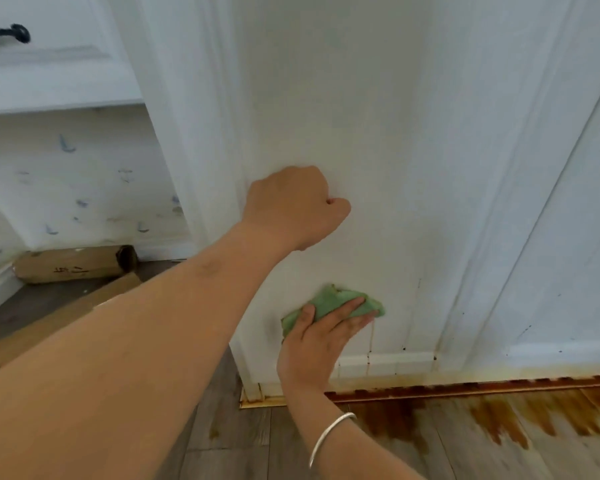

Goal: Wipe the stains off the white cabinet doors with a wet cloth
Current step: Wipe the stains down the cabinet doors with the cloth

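White cabinet door, green cloth under right fingers

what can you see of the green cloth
The green cloth is a small, soft-looking rag, bunched rather than spread flat, with a brownish smudge on its top edge. It is pressed against the lower part of the white cabinet door under the straight fingers of the right hand, which cover its lower half. A thin brown drip runs down the door just below it.
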Available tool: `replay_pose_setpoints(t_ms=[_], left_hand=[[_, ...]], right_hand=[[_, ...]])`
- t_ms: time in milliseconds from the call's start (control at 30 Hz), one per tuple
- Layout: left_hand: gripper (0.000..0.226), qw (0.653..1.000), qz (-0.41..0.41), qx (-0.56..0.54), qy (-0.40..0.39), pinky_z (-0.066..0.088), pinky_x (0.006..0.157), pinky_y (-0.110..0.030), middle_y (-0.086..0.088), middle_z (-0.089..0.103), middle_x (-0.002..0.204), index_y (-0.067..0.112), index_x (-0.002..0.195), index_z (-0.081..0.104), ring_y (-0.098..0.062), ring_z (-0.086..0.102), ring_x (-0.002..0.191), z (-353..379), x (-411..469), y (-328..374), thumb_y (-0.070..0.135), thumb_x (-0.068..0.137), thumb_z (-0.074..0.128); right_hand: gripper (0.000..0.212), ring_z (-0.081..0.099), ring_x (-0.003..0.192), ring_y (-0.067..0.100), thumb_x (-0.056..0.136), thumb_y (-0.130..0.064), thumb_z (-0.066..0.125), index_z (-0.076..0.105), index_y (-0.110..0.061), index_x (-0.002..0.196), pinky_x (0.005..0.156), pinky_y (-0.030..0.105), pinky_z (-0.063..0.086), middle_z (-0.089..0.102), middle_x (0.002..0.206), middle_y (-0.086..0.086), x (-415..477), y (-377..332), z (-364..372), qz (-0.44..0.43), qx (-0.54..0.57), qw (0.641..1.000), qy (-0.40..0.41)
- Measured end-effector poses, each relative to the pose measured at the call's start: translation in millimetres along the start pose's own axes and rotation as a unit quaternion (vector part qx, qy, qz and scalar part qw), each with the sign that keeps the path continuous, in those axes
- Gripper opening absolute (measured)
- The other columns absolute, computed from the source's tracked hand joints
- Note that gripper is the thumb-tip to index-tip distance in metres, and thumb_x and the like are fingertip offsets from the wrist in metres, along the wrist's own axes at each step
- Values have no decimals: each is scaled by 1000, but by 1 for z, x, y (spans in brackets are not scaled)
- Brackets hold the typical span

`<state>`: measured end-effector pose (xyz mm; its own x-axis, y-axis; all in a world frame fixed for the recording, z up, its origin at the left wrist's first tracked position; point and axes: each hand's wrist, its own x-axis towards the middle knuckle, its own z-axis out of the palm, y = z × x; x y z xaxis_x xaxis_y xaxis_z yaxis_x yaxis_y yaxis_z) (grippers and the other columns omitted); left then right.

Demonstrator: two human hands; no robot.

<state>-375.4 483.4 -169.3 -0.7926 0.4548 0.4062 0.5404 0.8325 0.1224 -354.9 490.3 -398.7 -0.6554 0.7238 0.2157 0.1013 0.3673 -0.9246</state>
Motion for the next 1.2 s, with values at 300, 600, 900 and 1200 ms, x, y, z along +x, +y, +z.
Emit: replay_pose_setpoints(t_ms=[300, 600, 900, 1200], left_hand=[[46, 999, -3, 46, -22, 42, 51, -27, 0, 45, 43, 11, 45, 40, -23, 49, 46, 29, -14, 3, 35, 84, 48], [44, 998, -30, 33, -44, 45, 54, -22, -2, 61, 43, 7, 54, 65, -17, 62, 49, 28, -14, 3, 34, 83, 46], [45, 997, -40, 50, -36, 53, 61, -30, -2, 62, 44, 6, 55, 65, -20, 64, 51, 29, -15, 4, 36, 83, 47], [47, 996, -38, 72, -26, 55, 62, -36, -4, 64, 49, 5, 55, 65, -22, 63, 52, 32, -14, 0, 38, 82, 46]], right_hand=[[67, -23, 146, 8, 98, -48, 20, -17, -30, 150, 118, 26, -9, -32, 154, -9, 83, -17, -58, -77, 93, 985, 123], [64, -7, 150, 23, 105, -42, 18, -13, -15, 153, 122, 39, 0, -20, 161, 5, 85, 29, -64, 342, 246, 901, 100], [59, -18, 147, 11, 100, -38, 17, -9, -26, 152, 117, 21, -13, -20, 159, -4, 119, -35, -121, -184, 67, 976, 99], [62, -12, 149, 13, 102, -39, 22, -16, -36, 151, 122, 45, 14, -27, 157, -13, 122, 37, -130, -233, -14, 972, 27]])
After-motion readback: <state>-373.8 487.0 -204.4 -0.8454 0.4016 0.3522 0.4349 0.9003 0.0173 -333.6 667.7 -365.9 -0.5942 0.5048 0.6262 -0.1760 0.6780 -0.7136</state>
